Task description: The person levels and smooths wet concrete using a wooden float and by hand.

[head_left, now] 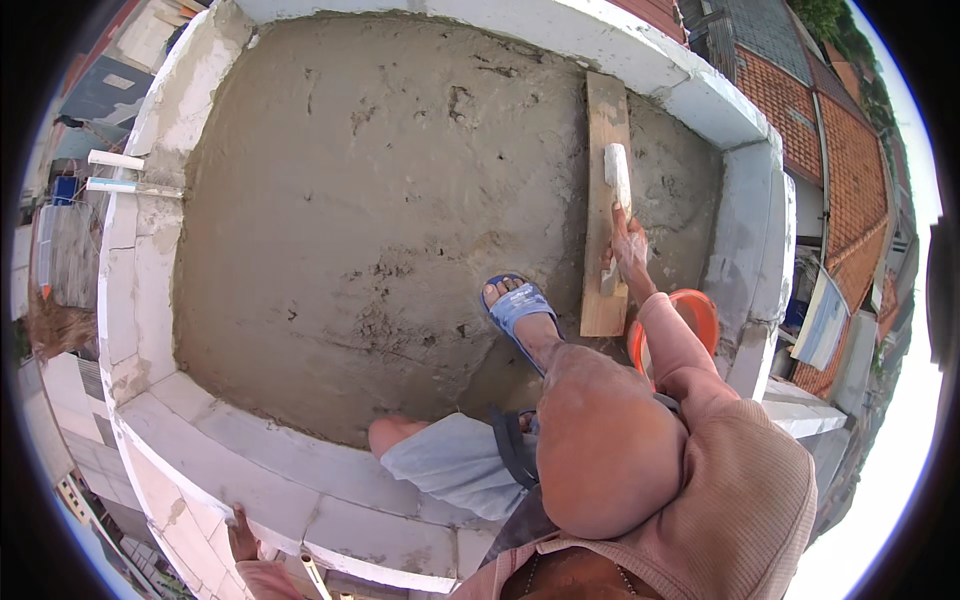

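Note:
My right hand (627,245) is closed on a long wooden board float (605,130) with a whitish bar handle (617,170); the board lies lengthwise on wet grey mortar (380,180) at the right side of the enclosed floor. Beside my right wrist is an orange bucket (700,320), partly hidden by my arm. At the lower left, my left hand (243,535) grips the outer edge of a white block wall (230,460). My foot in a blue slide sandal (520,305) stands on the mortar, left of the board.
White block walls (740,220) surround the mortar on all sides. Two white pipes (130,185) stick out at the left wall. Beyond and below lie tiled roofs (850,200) on the right and other rooftops with sheeting (75,250) on the left.

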`<move>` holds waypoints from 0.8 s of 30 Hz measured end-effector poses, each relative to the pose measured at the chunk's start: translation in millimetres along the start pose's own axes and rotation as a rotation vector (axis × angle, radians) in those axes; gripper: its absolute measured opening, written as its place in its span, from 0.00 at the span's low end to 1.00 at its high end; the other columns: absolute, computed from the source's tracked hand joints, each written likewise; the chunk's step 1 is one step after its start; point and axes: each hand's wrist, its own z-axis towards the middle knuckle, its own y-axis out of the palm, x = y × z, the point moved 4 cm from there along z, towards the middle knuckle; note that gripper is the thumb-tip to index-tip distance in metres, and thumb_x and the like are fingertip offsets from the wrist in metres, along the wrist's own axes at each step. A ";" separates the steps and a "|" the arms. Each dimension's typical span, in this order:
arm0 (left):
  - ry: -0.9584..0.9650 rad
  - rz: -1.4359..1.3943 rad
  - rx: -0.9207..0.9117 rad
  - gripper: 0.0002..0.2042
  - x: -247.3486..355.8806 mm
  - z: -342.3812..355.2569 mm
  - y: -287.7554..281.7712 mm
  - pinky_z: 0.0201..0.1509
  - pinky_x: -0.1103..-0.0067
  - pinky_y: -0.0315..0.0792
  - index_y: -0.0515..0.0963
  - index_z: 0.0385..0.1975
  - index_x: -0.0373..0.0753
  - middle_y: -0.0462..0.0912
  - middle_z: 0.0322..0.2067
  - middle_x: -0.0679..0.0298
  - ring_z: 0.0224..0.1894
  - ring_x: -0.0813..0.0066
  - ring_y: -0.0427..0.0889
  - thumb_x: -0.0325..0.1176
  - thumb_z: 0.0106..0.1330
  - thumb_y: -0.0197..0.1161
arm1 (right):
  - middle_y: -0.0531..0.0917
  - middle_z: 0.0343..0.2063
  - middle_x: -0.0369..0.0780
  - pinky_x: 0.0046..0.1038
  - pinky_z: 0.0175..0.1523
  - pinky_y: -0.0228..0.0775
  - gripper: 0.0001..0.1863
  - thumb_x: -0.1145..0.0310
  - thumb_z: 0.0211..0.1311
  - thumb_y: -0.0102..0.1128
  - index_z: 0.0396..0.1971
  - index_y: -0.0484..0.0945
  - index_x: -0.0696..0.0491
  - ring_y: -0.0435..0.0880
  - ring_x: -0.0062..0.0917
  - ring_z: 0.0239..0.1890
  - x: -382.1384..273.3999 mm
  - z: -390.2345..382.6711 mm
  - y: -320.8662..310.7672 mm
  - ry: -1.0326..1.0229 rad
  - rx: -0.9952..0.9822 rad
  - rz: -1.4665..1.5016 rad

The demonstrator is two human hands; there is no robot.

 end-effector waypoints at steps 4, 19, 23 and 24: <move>0.067 -0.193 -0.103 0.44 -7.9 -1.0 0.8 0.41 0.74 0.78 0.55 0.70 0.30 0.77 0.56 0.53 0.50 0.64 0.81 0.65 0.69 0.52 | 0.68 0.14 0.35 0.28 0.13 0.65 0.34 0.33 0.65 0.51 0.35 0.70 0.56 0.73 0.20 0.12 28.3 -5.9 -14.9 0.042 0.037 0.354; 0.088 -0.413 -0.017 0.40 -14.5 -17.8 -3.3 0.45 0.75 0.79 0.61 0.66 0.28 0.77 0.55 0.52 0.50 0.64 0.80 0.61 0.70 0.55 | 0.76 0.20 0.46 0.38 0.28 0.71 0.35 0.35 0.66 0.50 0.38 0.73 0.60 0.79 0.37 0.22 -35.6 -25.1 78.8 -0.440 -0.418 -0.346; -0.024 -0.165 -0.015 0.40 24.0 -24.2 3.9 0.47 0.73 0.79 0.60 0.67 0.28 0.77 0.56 0.53 0.51 0.62 0.80 0.61 0.70 0.55 | 0.82 0.29 0.53 0.46 0.44 0.73 0.36 0.36 0.69 0.43 0.49 0.75 0.58 0.85 0.48 0.37 -55.6 -8.9 91.7 -0.454 -0.449 -0.524; -0.047 -0.196 -0.054 0.40 16.1 -21.5 -1.5 0.49 0.72 0.78 0.59 0.68 0.29 0.76 0.58 0.53 0.54 0.62 0.80 0.61 0.70 0.54 | 0.83 0.30 0.53 0.46 0.46 0.73 0.36 0.36 0.70 0.43 0.49 0.75 0.58 0.85 0.48 0.38 -61.9 -8.5 95.8 -0.513 -0.452 -0.550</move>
